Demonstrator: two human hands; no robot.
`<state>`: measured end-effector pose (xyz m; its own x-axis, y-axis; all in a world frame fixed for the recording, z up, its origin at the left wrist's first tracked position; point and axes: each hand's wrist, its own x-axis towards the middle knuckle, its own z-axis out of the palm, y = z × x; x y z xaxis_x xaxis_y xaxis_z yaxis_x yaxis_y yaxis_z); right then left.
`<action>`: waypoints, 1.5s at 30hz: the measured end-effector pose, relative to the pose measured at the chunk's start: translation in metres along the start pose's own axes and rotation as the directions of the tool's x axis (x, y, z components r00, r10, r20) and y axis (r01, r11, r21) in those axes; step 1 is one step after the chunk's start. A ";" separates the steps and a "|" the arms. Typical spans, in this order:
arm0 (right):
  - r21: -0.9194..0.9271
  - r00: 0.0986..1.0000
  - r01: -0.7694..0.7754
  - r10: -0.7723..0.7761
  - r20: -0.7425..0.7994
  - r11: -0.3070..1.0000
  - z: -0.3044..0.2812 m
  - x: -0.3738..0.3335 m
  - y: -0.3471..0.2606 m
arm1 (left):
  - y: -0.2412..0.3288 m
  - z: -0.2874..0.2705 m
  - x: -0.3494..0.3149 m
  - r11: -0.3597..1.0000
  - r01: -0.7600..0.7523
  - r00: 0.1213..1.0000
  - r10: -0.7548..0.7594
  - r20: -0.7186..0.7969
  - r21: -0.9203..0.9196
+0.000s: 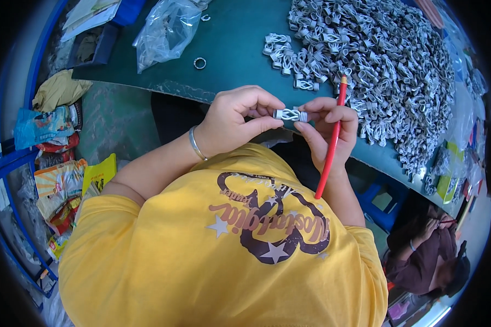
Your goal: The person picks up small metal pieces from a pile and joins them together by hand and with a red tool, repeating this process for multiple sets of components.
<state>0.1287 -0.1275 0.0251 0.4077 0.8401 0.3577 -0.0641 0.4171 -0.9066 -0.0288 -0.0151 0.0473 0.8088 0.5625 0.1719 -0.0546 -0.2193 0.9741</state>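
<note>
My left hand pinches one end of a small silver metal knot-shaped piece with ribbed ends. At its other end, the thumb and fingers of my right hand grip it too. A red pencil-like stick is tucked between the right-hand fingers, its tan tip pointing away from me. The piece is held level just off the near edge of the green table. A large heap of similar metal pieces lies beyond my right hand, with a smaller cluster beside it.
A metal ring and a clear plastic bag lie on the table's left part. Far left is a blue bin with papers above it. Packets fill a blue rack at left. Another person sits at lower right near a blue stool.
</note>
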 end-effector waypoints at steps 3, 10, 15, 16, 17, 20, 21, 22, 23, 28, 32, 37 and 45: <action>-0.003 0.996 0.084 -0.084 0.018 0.996 0.007 0.002 -0.007 | -0.006 0.002 -0.006 0.989 0.133 0.991 -0.131 0.029 -0.072; -0.044 0.994 0.096 -0.094 0.053 0.994 0.010 0.003 -0.008 | -0.006 0.001 -0.018 0.953 0.228 0.972 -0.213 0.095 -0.197; -0.730 0.972 0.232 -0.182 0.149 0.642 -0.021 0.018 -0.006 | -0.020 -0.010 -0.046 0.790 0.579 0.813 -0.537 0.226 -0.204; -0.780 0.977 0.212 -0.138 0.161 0.588 -0.024 0.019 -0.006 | -0.023 -0.010 -0.049 0.760 0.626 0.777 -0.591 0.218 -0.173; -0.826 0.981 0.193 -0.093 0.170 0.530 -0.025 0.022 -0.006 | -0.028 -0.009 -0.050 0.761 0.626 0.777 -0.590 0.219 -0.172; -0.837 0.936 0.348 -0.112 0.333 0.423 -0.022 0.035 0.004 | -0.035 -0.005 -0.048 0.678 0.663 0.739 -0.661 0.131 -0.318; -0.825 0.923 0.383 -0.139 0.359 0.415 -0.016 0.038 0.005 | -0.035 -0.003 -0.047 0.680 0.661 0.741 -0.659 0.130 -0.316; -0.842 0.926 0.377 -0.127 0.356 0.386 -0.011 0.040 0.006 | -0.037 -0.002 -0.045 0.697 0.671 0.740 -0.651 0.168 -0.253; -0.858 0.928 0.371 -0.116 0.354 0.356 -0.007 0.041 0.006 | -0.036 -0.001 -0.042 0.713 0.676 0.737 -0.644 0.205 -0.188; -0.914 0.948 0.319 -0.071 0.311 0.252 -0.005 0.042 0.003 | -0.013 -0.003 -0.029 0.785 0.616 0.767 -0.582 0.270 -0.058; -0.809 0.996 0.074 -0.009 0.085 0.583 -0.001 0.037 -0.004 | -0.004 -0.004 -0.017 0.868 0.489 0.865 -0.469 0.176 -0.092; 0.146 0.903 -0.400 0.417 -0.105 0.905 0.012 0.029 -0.021 | -0.006 0.004 -0.002 0.952 0.225 0.974 -0.223 0.036 -0.206; 0.237 0.904 -0.402 0.425 -0.054 0.885 0.004 0.016 -0.012 | 0.007 -0.003 0.000 0.989 0.097 0.993 -0.104 -0.053 -0.112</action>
<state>0.1326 -0.1177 0.0421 0.3901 0.9178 -0.0737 -0.4367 0.1139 -0.8924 -0.0309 -0.0145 0.0541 0.7777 0.6238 0.0773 -0.0405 -0.0730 0.9965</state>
